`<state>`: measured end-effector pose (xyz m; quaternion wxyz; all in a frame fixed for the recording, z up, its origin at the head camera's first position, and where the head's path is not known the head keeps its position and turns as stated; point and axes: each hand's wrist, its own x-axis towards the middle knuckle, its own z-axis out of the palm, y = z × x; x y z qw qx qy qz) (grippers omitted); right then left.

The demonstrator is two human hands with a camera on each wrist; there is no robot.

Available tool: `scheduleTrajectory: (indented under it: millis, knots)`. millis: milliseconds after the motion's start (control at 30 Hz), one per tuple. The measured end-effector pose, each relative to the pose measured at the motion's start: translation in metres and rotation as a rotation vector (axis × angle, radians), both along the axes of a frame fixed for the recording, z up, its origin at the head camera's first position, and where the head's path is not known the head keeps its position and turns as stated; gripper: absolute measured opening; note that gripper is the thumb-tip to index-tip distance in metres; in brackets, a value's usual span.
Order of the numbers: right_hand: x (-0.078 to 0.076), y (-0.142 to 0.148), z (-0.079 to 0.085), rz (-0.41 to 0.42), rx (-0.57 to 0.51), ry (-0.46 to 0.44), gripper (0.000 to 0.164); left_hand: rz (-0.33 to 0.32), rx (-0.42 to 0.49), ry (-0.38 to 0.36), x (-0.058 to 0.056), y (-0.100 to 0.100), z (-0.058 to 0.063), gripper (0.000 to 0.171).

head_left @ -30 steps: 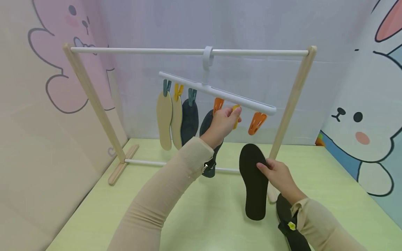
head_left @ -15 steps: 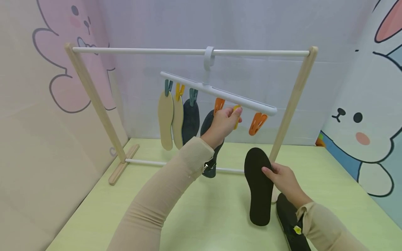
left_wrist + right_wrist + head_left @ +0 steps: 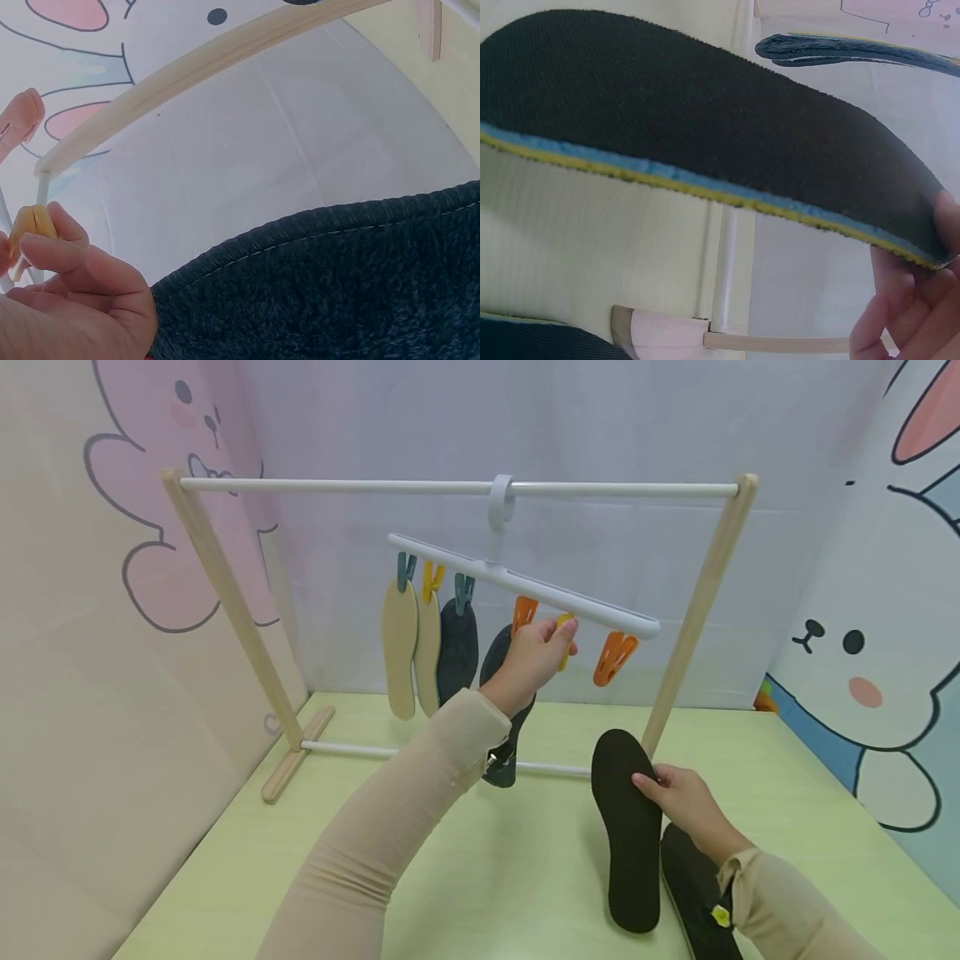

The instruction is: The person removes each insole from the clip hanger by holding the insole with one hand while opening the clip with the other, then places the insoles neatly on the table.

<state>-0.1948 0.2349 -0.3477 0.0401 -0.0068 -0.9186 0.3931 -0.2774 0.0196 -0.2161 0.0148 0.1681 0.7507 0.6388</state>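
Left fingers pinch the yellow clip (image 3: 33,221), left hand (image 3: 525,664) right up at the tilted white hanger (image 3: 585,602) | right hand (image 3: 686,802), fingers gripping the dark insole (image 3: 630,852) by its upper side, wide end up, below the orange clip (image 3: 615,657) | second insole (image 3: 688,878) lying beside it on the surface (image 3: 802,793)!

Forward-down head view, close wrist views

Under the right end of the white hanger (image 3: 585,605), a gap lies between the orange clip (image 3: 611,660) and the black insole (image 3: 628,835). Past that end, a wooden post (image 3: 703,602) blocks the way. Hanging insoles (image 3: 401,652) fill the space under its left half.
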Motion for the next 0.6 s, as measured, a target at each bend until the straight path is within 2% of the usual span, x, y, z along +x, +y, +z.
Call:
scheduleTrajectory:
  millis: [267, 600]
  knots:
    - [0.003, 0.003, -0.004, 0.02, 0.017, -0.026, 0.026, 0.023, -0.001, 0.015, 0.001, 0.0, 0.0, 0.032]
    - [0.006, 0.006, -0.012, 0.007, 0.019, -0.057, 0.026, 0.016, -0.017, 0.006, 0.002, -0.003, -0.001, 0.034]
